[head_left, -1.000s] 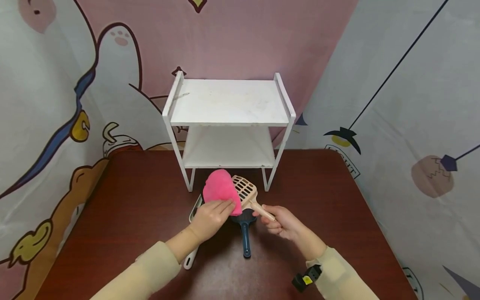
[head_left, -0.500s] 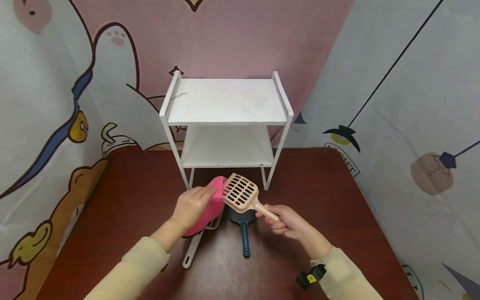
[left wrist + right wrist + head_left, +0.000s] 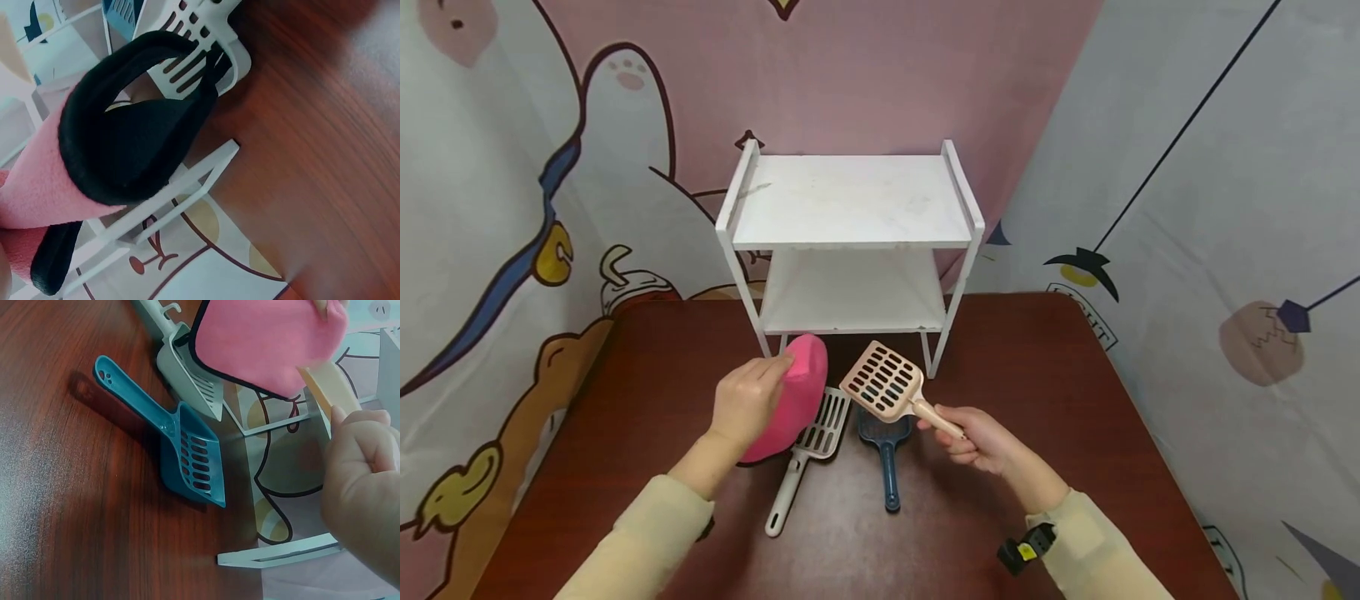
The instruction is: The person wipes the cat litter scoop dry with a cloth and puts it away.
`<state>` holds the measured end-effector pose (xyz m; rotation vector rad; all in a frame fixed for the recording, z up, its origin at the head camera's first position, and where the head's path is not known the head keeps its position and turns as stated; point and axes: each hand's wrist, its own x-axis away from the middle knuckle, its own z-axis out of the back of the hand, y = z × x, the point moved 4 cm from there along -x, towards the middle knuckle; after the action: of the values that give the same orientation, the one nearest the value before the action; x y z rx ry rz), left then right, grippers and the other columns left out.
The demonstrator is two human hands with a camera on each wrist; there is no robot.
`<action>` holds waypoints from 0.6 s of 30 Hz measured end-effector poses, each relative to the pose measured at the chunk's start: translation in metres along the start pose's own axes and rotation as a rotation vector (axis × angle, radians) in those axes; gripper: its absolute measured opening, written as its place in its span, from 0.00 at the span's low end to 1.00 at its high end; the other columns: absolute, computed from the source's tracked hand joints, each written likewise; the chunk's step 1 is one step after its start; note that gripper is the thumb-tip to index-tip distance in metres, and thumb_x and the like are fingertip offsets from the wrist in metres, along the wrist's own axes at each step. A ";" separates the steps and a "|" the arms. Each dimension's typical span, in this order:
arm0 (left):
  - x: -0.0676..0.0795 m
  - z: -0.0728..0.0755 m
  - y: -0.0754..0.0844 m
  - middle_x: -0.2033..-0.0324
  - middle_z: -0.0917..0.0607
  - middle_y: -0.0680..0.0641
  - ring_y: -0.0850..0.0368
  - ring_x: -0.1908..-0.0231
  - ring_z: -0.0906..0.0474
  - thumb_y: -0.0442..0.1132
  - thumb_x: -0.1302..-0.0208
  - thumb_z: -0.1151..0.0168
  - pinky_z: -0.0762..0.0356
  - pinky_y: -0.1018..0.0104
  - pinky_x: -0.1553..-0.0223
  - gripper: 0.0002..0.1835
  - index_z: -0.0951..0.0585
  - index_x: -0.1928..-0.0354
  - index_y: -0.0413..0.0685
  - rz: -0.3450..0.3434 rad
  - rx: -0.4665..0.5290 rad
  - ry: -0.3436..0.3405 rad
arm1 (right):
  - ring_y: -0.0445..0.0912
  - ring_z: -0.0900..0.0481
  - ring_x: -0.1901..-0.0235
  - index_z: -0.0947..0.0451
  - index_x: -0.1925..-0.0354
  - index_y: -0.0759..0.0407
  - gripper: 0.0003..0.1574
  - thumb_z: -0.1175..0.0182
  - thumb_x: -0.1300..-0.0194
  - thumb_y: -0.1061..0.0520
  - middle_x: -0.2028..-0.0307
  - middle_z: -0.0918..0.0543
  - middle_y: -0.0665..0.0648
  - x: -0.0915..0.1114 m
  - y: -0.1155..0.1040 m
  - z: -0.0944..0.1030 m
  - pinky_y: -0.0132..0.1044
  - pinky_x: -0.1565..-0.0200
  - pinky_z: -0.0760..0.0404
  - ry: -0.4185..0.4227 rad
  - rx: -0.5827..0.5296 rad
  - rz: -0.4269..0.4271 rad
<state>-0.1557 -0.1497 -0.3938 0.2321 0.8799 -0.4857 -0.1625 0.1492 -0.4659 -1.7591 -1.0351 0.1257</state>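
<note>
My left hand [image 3: 745,404] grips a pink plush cloth [image 3: 797,392] at its upper edge. In the left wrist view the cloth [image 3: 37,181] curls into a fold, showing its black trim and dark underside. By its handle, my right hand [image 3: 977,443] holds a beige slotted litter scoop [image 3: 919,407], raised over the table with its head toward the cloth. A gap separates cloth and scoop in the head view. Below them lie a light grey litter scoop [image 3: 787,493], partly covered by the cloth, and a dark blue one [image 3: 890,475].
Behind the hands stands a white two-tier shelf [image 3: 850,200], its front legs resting on the brown table [image 3: 1045,358]. Patterned fabric [image 3: 880,75] hangs behind and at both sides. A black strap device [image 3: 1030,546] sits on the right sleeve.
My left hand has drawn the pink cloth left and off the beige scoop's head, uncovering more of the grey scoop. The right hand and beige scoop have barely shifted.
</note>
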 end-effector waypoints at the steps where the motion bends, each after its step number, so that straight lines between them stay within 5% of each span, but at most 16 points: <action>1: 0.000 0.001 -0.002 0.68 0.13 0.44 0.52 0.70 0.18 0.26 0.59 0.30 0.20 0.62 0.72 0.18 0.16 0.61 0.43 0.010 0.001 0.005 | 0.29 0.44 0.90 0.25 0.60 0.58 0.24 0.68 0.24 0.51 0.81 0.29 0.43 0.000 0.000 0.000 0.21 0.86 0.46 0.002 0.007 0.004; 11: 0.003 0.005 -0.013 0.70 0.13 0.44 0.51 0.71 0.18 0.26 0.60 0.29 0.21 0.61 0.75 0.19 0.16 0.61 0.44 0.074 -0.002 -0.023 | 0.30 0.45 0.89 0.24 0.61 0.55 0.18 0.61 0.27 0.53 0.81 0.30 0.43 0.001 -0.001 0.003 0.21 0.85 0.45 0.064 0.067 0.021; 18: 0.009 0.003 -0.023 0.72 0.13 0.42 0.48 0.72 0.17 0.26 0.58 0.29 0.22 0.56 0.77 0.18 0.15 0.60 0.44 0.228 0.062 -0.054 | 0.31 0.45 0.89 0.22 0.65 0.52 0.15 0.56 0.29 0.56 0.81 0.32 0.44 0.003 -0.003 0.003 0.21 0.85 0.46 0.128 0.128 0.058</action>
<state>-0.1599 -0.1736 -0.3986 0.3700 0.7754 -0.3061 -0.1636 0.1535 -0.4639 -1.6593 -0.8648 0.1117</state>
